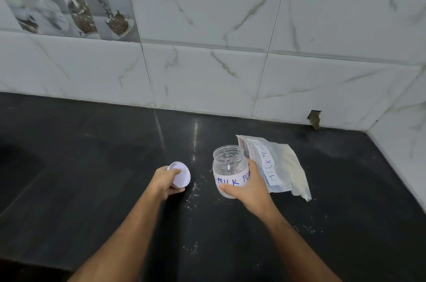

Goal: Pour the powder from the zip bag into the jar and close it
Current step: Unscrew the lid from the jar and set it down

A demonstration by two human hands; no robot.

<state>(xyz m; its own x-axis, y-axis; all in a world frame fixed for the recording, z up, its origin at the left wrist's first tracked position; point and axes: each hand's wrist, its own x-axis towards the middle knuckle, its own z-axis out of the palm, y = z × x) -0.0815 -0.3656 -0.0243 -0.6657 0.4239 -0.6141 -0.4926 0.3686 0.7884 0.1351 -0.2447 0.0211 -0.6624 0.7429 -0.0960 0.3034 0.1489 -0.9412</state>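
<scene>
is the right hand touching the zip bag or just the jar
Cannot tell. In the head view the right hand wraps the jar, and its back overlaps the zip bag behind it, so no gap or contact shows plainly.

– Blocking the right side? Zip bag [276, 166] lying just behind the jar [230, 171], touching it.
– Leaving room elsewhere? Dark surface [92, 143] lying open leftward, lid [181, 177] standing near centre.

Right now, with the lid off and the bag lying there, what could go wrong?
1. The jar has a narrow mouth and the bag is floppy, so powder could spill; specks already dot the counter.
2. The lid in the left hand could pick up grit if set down.
3. The right hand alone steadies the jar.
</scene>
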